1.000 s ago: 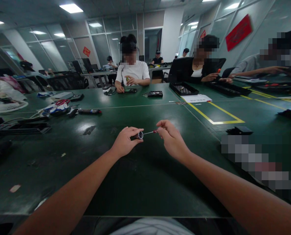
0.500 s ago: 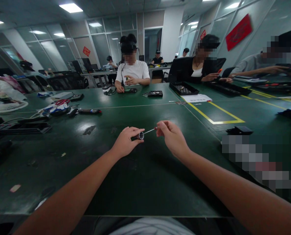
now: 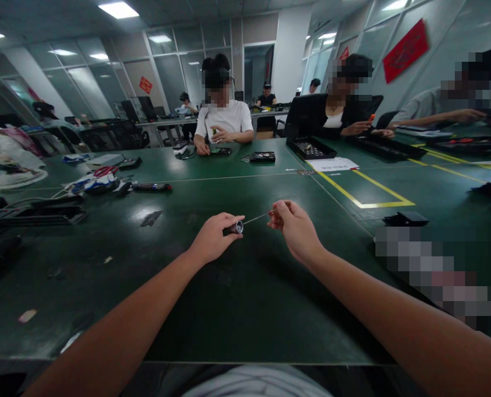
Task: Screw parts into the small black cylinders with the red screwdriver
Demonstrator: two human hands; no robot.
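My left hand (image 3: 212,237) is closed around a short dark tube (image 3: 238,226) whose silver-rimmed round end faces me and to the right. In the fingertips of my right hand (image 3: 292,226) is a thin metal rod (image 3: 255,219) with a reddish end, pinched between thumb and fingers. The rod slants down to the left, and its far tip comes close to the tube's rim; I cannot tell whether it touches. Both hands are just above the green tabletop (image 3: 245,309). My palms and the tube's back part are hidden.
On the left lie a dark cylindrical tool (image 3: 152,187), red-handled scissors (image 3: 106,171) and a black tray (image 3: 34,216). A small black box (image 3: 405,219) is at right, beside a blurred-out patch. Across the table sit several people, with a black parts tray (image 3: 310,148) and yellow tape (image 3: 386,205).
My right hand has moved slightly right and up, and a longer stretch of the rod shows between my hands. My left hand with the tube has stayed nearly still.
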